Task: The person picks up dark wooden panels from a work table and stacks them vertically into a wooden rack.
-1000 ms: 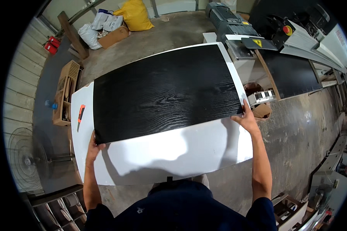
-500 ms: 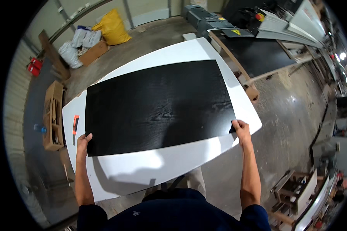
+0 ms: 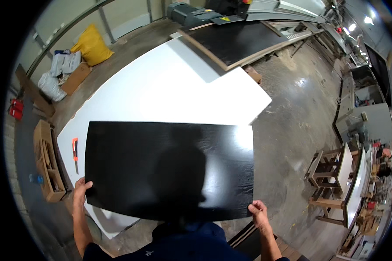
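Black sheet (image 3: 170, 169) lifted nearer off white table (image 3: 178, 91), glossy, wood-grained, left hand (image 3: 80, 191) and right hand (image 3: 260, 213) gripping its near corners, cardboard box (image 3: 76, 78) beside sacks

Both forearms reach up from the lower edge, spread wide apart. The left hand (image 3: 80, 191) and right hand (image 3: 260, 214) are each curled closed in a pinching grip, thumbs on top.
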